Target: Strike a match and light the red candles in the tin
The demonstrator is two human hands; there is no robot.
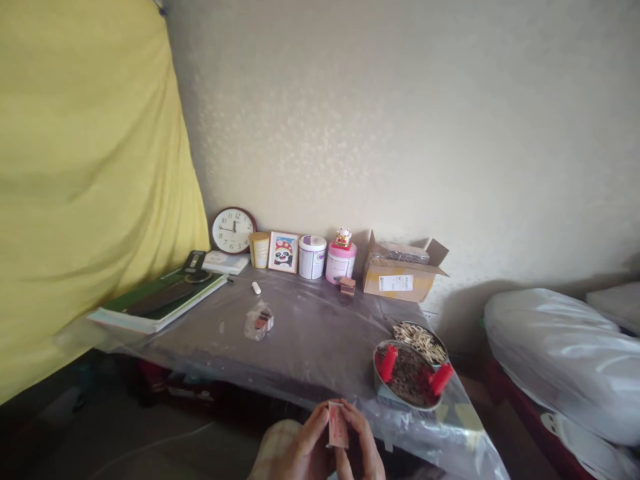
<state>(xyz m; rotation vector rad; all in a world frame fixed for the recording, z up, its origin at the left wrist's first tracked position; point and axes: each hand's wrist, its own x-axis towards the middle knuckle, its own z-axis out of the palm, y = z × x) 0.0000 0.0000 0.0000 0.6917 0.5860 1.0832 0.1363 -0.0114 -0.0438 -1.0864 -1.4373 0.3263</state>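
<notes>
Near the front edge of the table, a small matchbox [338,425] with reddish print sits upright between my two hands. My left hand [311,443] grips it from the left, thumb against its side. From the right, my right hand [363,437] closes its fingers around the same box. Ahead and to the right stands a round tin [407,403] of dark soil with two red candles [388,364] in it. Just behind it is a dish of pale matchsticks [420,341]. A clear plastic bag [258,320] with small reddish-brown boxes lies left of centre.
Along the wall stand a clock [233,230], a panda picture [283,253], lidded tins [312,257] and an opened cardboard box [400,283]. A large green book [155,307] lies at left. A white plastic-wrapped bundle [560,360] is beyond the right side of the plastic-covered table [310,333].
</notes>
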